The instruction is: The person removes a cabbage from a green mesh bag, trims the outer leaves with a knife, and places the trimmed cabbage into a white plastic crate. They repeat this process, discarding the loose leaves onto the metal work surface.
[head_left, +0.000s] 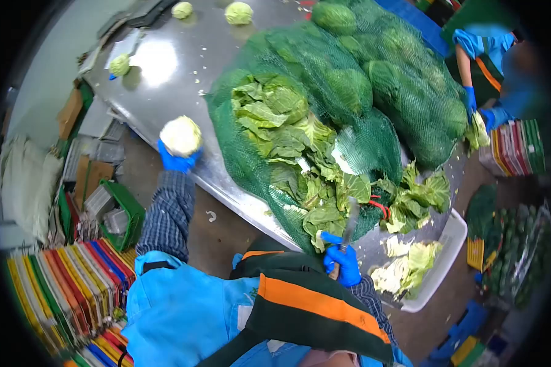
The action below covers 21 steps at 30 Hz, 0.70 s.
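Note:
My left hand (179,160), in a blue glove, is closed under a trimmed pale cabbage (181,136) at the near edge of the metal table (165,101). In my right hand (347,264), also blue-gloved, is a knife (350,225), its blade pointing away from me. Just beyond the knife, loose green cabbage leaves (326,211) lie over an opened green mesh bag (236,162). A leafy green cabbage (269,110) sits in the bag's opening. Right of the knife, a red tie (381,207) shows among the mesh and leaves.
More full mesh bags (410,92) of cabbages cover the table's far right. Trimmed cabbages (239,13) stand along the far left. A white tub (444,260) with leaf scraps is at the right edge. Another person (480,61) works at far right. Stacked coloured crates (73,281) stand lower left.

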Tool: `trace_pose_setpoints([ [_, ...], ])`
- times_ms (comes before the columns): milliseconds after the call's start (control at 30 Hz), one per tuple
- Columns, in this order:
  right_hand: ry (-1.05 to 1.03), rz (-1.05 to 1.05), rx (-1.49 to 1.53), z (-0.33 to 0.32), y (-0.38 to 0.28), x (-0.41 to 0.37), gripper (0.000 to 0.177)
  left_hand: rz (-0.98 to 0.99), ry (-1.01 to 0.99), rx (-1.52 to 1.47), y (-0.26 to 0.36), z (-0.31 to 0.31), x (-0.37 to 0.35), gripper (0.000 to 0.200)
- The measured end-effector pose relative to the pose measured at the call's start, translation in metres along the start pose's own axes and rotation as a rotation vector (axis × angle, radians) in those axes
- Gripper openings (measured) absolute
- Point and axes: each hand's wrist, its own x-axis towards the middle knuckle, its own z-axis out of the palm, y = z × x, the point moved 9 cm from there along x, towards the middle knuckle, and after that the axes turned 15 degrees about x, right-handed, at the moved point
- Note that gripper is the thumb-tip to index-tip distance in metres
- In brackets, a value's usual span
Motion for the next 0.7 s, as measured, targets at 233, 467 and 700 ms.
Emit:
trace_pose_setpoints([
  [233,0.132,-0.250,-0.301,0.045,-0.068,0.077,0.032,0.251,0.169,0.821,0.053,0.060,0.148,0.057],
  [467,0.258,-0.644,-0.823,0.013,-0.228,0.205,0.035,-0.033,-1.148,1.010,-0.084,0.323,0.028,0.034],
  [700,0.239,-0.867,-0.821,0.128,-0.370,0.197,0.052,0.688,-0.906,1.474,-0.159,0.416,0.077,0.047],
])
